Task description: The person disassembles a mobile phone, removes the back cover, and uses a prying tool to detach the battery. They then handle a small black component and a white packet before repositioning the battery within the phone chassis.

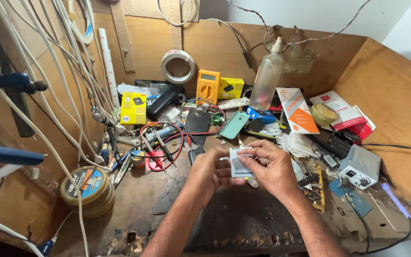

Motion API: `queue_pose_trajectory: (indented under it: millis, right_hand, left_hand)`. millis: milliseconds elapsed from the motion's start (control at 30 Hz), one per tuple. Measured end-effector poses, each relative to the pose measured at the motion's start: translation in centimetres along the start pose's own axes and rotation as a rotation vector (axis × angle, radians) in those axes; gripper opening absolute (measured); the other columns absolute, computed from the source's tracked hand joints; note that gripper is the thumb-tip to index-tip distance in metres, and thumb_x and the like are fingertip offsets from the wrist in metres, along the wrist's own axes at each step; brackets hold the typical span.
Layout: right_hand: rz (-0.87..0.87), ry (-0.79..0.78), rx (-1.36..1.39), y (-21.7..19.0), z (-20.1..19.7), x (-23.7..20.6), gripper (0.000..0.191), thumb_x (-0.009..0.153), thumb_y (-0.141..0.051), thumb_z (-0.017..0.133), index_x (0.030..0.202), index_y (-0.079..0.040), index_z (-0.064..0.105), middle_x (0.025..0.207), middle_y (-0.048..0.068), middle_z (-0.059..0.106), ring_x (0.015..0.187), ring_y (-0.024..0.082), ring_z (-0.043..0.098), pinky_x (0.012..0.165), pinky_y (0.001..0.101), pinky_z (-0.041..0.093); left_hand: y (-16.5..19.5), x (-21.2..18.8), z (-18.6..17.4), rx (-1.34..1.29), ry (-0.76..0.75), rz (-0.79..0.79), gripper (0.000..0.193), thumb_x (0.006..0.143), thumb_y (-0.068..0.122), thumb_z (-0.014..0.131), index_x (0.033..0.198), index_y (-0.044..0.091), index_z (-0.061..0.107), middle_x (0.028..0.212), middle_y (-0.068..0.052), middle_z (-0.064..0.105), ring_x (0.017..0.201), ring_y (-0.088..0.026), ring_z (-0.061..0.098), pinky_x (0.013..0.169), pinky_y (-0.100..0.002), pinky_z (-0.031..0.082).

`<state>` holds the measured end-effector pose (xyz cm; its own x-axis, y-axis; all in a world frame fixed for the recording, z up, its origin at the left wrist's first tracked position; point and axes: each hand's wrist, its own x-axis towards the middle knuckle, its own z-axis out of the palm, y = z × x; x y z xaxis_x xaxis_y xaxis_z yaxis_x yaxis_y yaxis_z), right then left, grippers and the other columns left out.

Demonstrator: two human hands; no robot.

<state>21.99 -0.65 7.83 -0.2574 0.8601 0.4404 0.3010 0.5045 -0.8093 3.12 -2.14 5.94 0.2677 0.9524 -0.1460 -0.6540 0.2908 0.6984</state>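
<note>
Bare dark workbench [243, 223] near the hands, tangled cables [167, 138] crowding far left, boxes [305, 112] and clear bottle [266, 78] blocking far right

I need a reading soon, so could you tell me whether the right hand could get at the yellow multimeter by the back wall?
Probably not right away: the right hand is pinching a small white packet, and the multimeter stands beyond tangled leads.
</note>
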Motion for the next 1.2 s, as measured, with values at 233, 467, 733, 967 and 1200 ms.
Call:
queue_pose_trajectory:
  millis: [233,467,733,967,1200]
  right_hand:
    - [-0.105,0.030,-0.035,0.5,0.2,-0.2,0.021,0.093,-0.020,0.075,0.091,0.000,0.081,0.105,0.005,0.076,0.094,0.010,0.069,0.078,0.0240,0.055]
    - [0.336,0.211,0.132,0.6,0.4,-0.2,0.023,0.092,-0.021,0.075,0.103,-0.001,0.069,0.084,0.006,0.068,0.069,0.008,0.059,0.054,0.0253,0.049]
    - [0.424,0.088,0.179,1.8,0.0,0.0,0.019,0.088,-0.015,0.075,0.099,0.001,0.074,0.078,0.006,0.075,0.060,0.009,0.064,0.048,0.0259,0.053]
    - [0.479,0.321,0.304,4.8,-4.1,1.7,0.014,0.095,-0.010,0.070,0.101,0.002,0.070,0.078,0.014,0.072,0.054,0.018,0.066,0.045,0.0301,0.053]
    - [0.161,0.682,-0.257,7.2,-10.6,6.5,0.019,0.098,-0.009,0.066,0.113,0.003,0.065,0.089,0.012,0.074,0.069,0.023,0.076,0.049,0.0332,0.060]
  left_hand:
    - [-0.7,1.4,0.4,0.201,0.111,0.057,0.052,0.092,0.037,0.070,0.113,-0.011,0.067,0.092,-0.018,0.074,0.070,-0.026,0.075,0.055,-0.038,0.067]
    - [-2.0,1.9,-0.2,0.270,0.116,0.192,0.031,0.090,0.013,0.073,0.113,-0.008,0.072,0.096,-0.014,0.077,0.074,-0.020,0.075,0.057,-0.037,0.067]
    - [-2.7,2.0,0.5,0.408,0.164,0.235,0.032,0.084,0.002,0.073,0.116,-0.004,0.073,0.098,-0.013,0.078,0.079,-0.020,0.076,0.061,-0.034,0.067]
    - [-2.9,1.9,-0.6,0.352,0.200,0.302,0.038,0.089,0.006,0.069,0.125,-0.005,0.066,0.098,-0.012,0.072,0.086,-0.020,0.075,0.071,-0.032,0.068]
    - [-1.9,1.0,-1.2,0.241,0.217,0.336,0.034,0.098,0.018,0.060,0.123,-0.003,0.066,0.094,-0.012,0.072,0.081,-0.018,0.073,0.067,-0.033,0.065]
